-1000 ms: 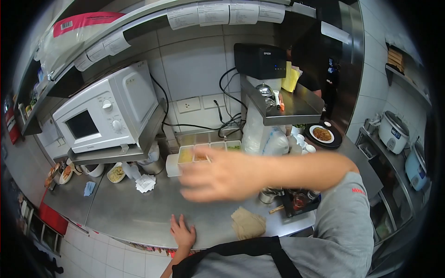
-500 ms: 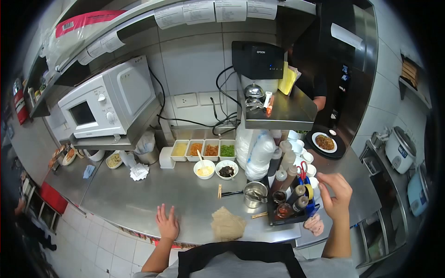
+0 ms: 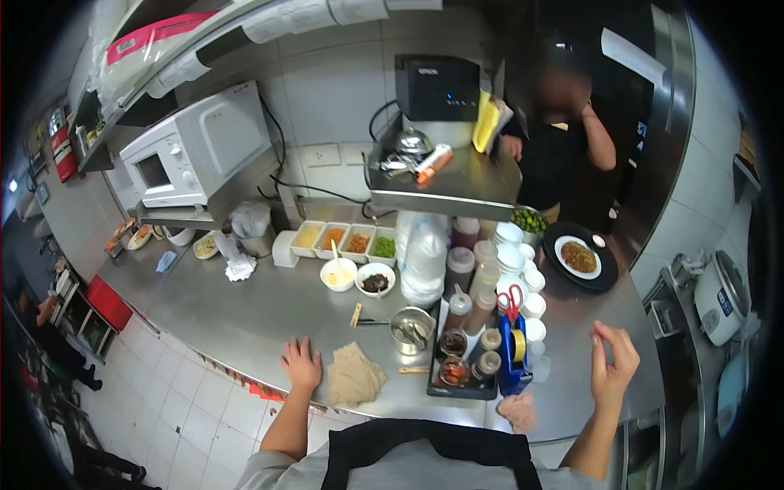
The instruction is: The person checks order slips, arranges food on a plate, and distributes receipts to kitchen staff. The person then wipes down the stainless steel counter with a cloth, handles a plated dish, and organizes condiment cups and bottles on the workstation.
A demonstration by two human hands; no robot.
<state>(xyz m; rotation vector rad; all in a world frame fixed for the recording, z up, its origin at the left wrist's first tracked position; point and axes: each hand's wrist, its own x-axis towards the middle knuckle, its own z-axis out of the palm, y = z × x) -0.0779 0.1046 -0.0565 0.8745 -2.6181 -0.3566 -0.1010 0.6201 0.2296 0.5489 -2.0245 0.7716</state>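
My left hand (image 3: 303,365) lies flat on the steel counter (image 3: 237,335) near its front edge, fingers spread, just left of a folded tan cloth (image 3: 354,376). Over the right part of the counter my right hand (image 3: 614,361) is raised with bent fingers, the thumb apart from them and nothing between. To its left are a blue tape dispenser (image 3: 514,359), red-handled scissors (image 3: 512,299) and a pinkish cloth (image 3: 518,412). A black tray (image 3: 461,387) of sauce bottles stands beside the dispenser, with a metal pot (image 3: 411,329) to its left.
Four-part topping containers (image 3: 358,243) and two small bowls (image 3: 375,280) stand at the back. A microwave (image 3: 198,145) sits on a left shelf. On the right, a plate of food (image 3: 578,258) rests on a black tray. Another person (image 3: 549,163) stands behind the counter.
My right hand has swung from across the counter to its right side. My left hand stays on the counter. The view has shifted right, and the other person now shows more fully.
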